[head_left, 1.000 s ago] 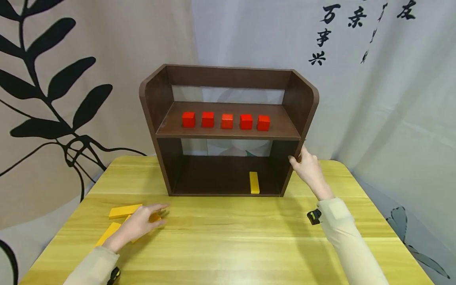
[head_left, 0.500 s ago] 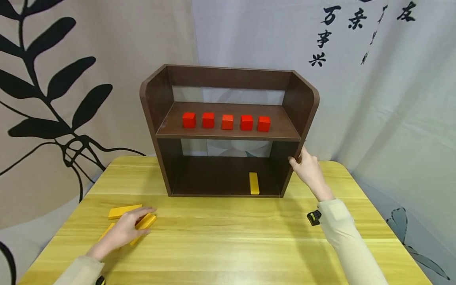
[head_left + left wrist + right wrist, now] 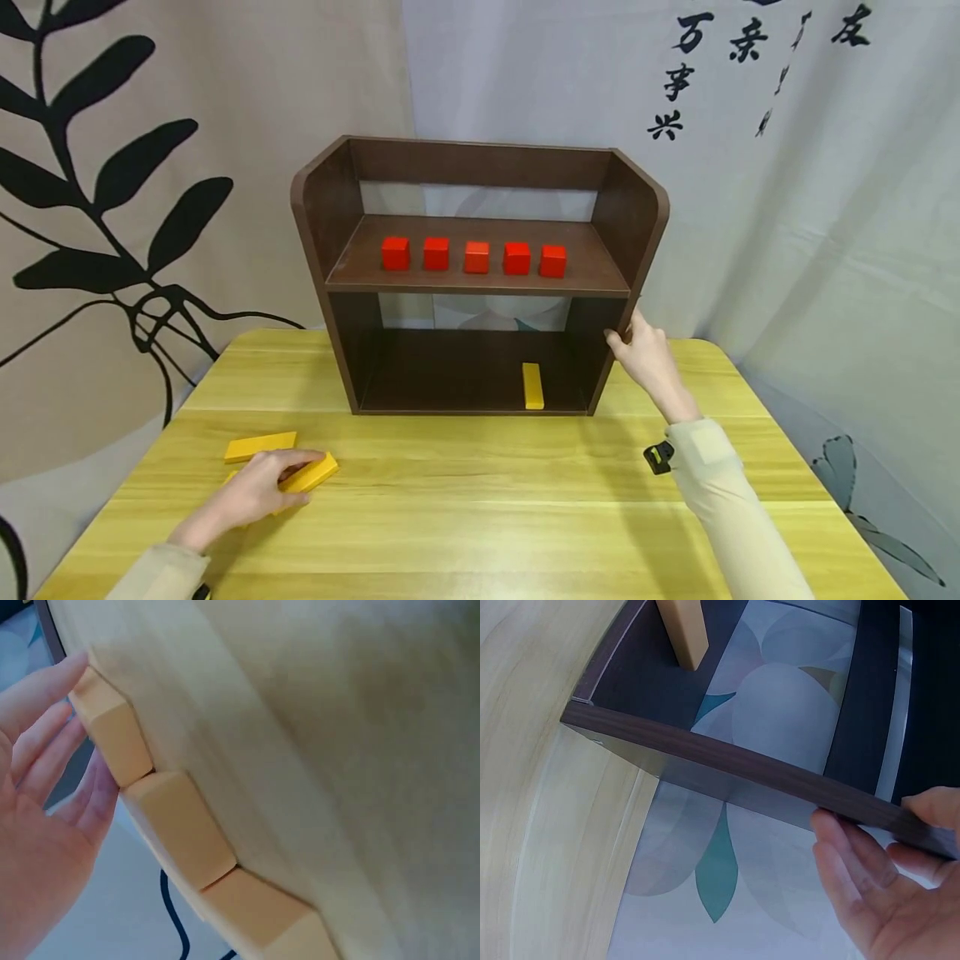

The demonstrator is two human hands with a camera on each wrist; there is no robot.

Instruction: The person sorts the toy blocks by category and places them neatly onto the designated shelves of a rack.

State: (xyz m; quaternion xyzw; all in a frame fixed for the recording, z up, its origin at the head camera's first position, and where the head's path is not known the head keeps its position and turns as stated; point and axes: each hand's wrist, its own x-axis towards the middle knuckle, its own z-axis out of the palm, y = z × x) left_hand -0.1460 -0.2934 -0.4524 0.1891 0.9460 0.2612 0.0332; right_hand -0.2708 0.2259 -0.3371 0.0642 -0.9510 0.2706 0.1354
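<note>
My left hand [image 3: 258,490] is low over the left part of the table, thumb and fingers about a yellow rectangular block [image 3: 313,472]. In the left wrist view the thumb lies at one end of that block [image 3: 120,735], with fingers along its side. Another yellow block [image 3: 260,447] lies just behind the hand, and more are partly hidden under it. My right hand [image 3: 647,357] grips the right side panel of a dark brown two-tier shelf [image 3: 480,290]. In the right wrist view, thumb and fingers [image 3: 847,862] are on opposite faces of the panel edge [image 3: 727,757].
Several red cubes [image 3: 476,257] stand in a row on the upper tier. One yellow block [image 3: 532,387] stands on the lower tier, toward the right. The wooden table [image 3: 480,508] extends in front of the shelf, and a printed curtain [image 3: 517,75] hangs behind.
My left hand has drawn back left and toward me, then closed on a yellow block, which has turned slightly. My right hand has stayed on the shelf's side panel.
</note>
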